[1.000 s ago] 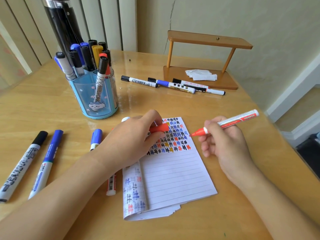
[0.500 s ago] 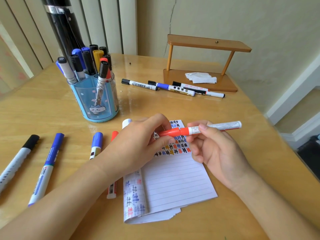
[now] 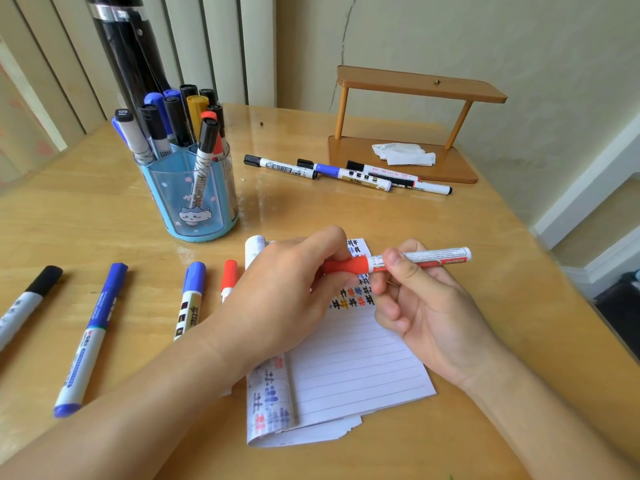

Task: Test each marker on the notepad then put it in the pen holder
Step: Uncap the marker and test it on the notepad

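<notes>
From my feed, the left hand (image 3: 291, 299) pinches the red cap (image 3: 349, 265) of the red marker (image 3: 440, 255). Its thumb lies on top and its fingers curl underneath. The right hand (image 3: 429, 313) pinches the white barrel between thumb and fingertips, with the lower fingers loosely curled. The marker lies level just above the far end of the notepad (image 3: 356, 368). The cap butts against the barrel, but I cannot tell whether it is fully seated, and the left fingers hide its closed end.

The left hand covers most of the notepad's top rows of coloured test marks. A flipped-back page along its 9 o'clock edge carries more marks, too curled to read.

At 10 o'clock from the notepad stands the blue pen holder (image 3: 162, 202), packed with markers. The print on them is too small for me.

At 9 o'clock four loose markers lie on the table (image 3: 311, 209):
- A black-capped marker (image 3: 27, 303), cut off by the frame edge.
- A long blue marker (image 3: 90, 336).
- A blue-capped marker (image 3: 191, 296).
- A red-capped marker (image 3: 229, 278), with its barrel hidden under my left wrist.

At 12 o'clock a cluster of markers (image 3: 346, 173) overlaps, so I cannot count it surely. Behind it, at 1 o'clock, a wooden stand (image 3: 415, 84) holds crumpled white paper (image 3: 403, 154). A black cylinder (image 3: 128, 53) at 11 o'clock runs out of the top of the view.
</notes>
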